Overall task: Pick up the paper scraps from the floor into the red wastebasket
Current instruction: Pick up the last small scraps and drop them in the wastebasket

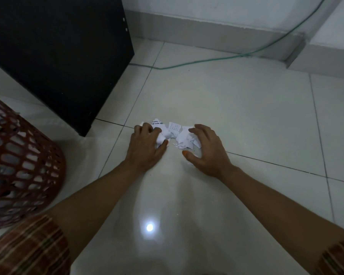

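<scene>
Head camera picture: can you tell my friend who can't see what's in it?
Two hands, left hand and right hand, gather white paper scraps on a tiled floor. A red wastebasket stands left, beside a black cabinet.

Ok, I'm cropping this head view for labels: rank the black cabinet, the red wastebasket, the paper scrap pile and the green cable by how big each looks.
1. black cabinet, largest.
2. red wastebasket, cut off by the frame and nearer the camera, so unsure.
3. paper scrap pile, partly under the hands.
The green cable is long but very thin; it doesn't rank cleanly.
</scene>
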